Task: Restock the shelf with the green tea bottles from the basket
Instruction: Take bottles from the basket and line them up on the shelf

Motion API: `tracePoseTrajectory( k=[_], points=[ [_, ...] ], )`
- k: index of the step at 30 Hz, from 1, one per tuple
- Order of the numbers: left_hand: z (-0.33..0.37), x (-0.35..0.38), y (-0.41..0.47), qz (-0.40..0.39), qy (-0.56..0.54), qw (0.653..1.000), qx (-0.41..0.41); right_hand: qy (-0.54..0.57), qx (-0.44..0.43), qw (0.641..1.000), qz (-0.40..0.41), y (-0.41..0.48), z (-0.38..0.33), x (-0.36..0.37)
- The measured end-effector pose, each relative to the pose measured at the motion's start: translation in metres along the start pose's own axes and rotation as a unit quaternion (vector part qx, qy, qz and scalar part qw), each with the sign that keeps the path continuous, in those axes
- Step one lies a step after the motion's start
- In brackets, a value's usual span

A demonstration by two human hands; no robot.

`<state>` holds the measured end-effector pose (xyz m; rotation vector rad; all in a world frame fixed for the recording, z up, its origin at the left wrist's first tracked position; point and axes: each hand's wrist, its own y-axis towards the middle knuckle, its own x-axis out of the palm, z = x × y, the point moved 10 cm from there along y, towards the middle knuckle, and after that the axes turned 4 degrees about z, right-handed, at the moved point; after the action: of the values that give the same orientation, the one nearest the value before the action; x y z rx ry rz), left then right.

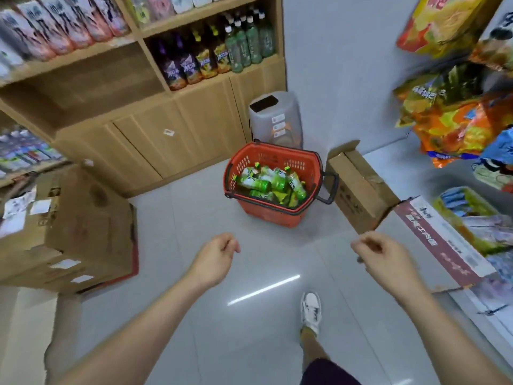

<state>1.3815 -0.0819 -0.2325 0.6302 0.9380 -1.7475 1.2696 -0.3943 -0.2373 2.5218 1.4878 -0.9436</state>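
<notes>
The green tea bottles (268, 182) lie heaped in the red plastic shopping basket (273, 218) on the pale tiled floor (194, 218), ahead of both hands and well apart from them. The left hand (215, 255) and the right hand (384, 258) hang loosely curled, holding nothing. Bottles on the wooden shelf (211, 87) are blurred and their labels unreadable.

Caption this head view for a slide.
Empty left hand and right hand before a red plastic basket of green tea bottles.

Orange-red basket (280, 159) with black rim; green tea bottles (270, 183), yellow-green labels; tan wooden shelf (172, 129); pale grey floor (249, 315); brown boxes (83, 232); white shoe (311, 309).
</notes>
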Motion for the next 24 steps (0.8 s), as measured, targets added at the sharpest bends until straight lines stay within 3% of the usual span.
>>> tracePoseTrajectory(
  k=[3,12,18,24],
  points=[
    [-0.014,0.017,0.074,-0.038,-0.015,0.999,-0.028,0.150,0.077,0.985,-0.039,0.071,-0.003,0.045],
    [-0.033,0.007,0.279,-0.071,0.062,0.996,0.001,0.144,0.089,0.980,-0.101,0.259,-0.046,0.177],
    [-0.077,0.012,0.422,-0.123,0.084,0.988,0.038,0.107,0.149,0.983,-0.027,0.344,-0.035,0.274],
    [-0.115,0.021,0.534,-0.198,0.132,0.965,0.112,0.072,0.218,0.971,0.064,0.371,-0.017,0.355]
  ],
)
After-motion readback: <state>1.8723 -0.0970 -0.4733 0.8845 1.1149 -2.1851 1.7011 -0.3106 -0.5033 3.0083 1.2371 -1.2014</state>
